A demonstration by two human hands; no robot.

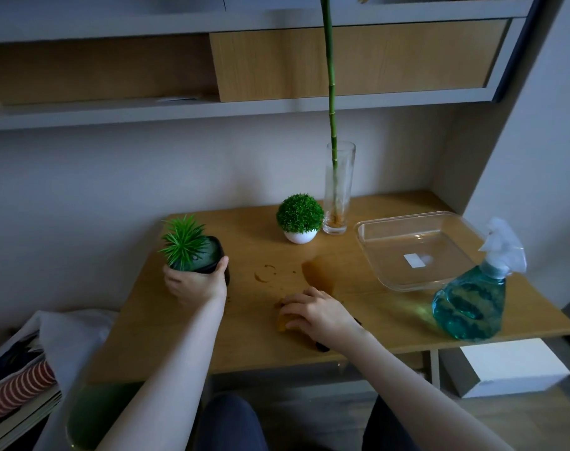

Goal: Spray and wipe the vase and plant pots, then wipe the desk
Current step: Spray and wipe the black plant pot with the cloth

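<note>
My left hand (194,283) grips a black pot with a spiky green plant (192,247) at the left of the wooden desk (267,340). My right hand (313,312) presses down on a yellowish cloth (283,323) near the desk's front; most of the cloth is hidden under the hand. A white pot with a round green bush (300,219) stands at the back, beside a tall glass vase (338,190) holding a long green stem. A spray bottle of blue liquid (474,297) stands at the front right. A wet patch (319,275) and ring stains (265,273) mark the desk.
A clear plastic tray (417,252) lies at the right back of the desk. Shelves (277,105) overhang the desk at the wall. Folded fabrics and books (19,382) sit to the left, a white box (511,366) under the desk at right.
</note>
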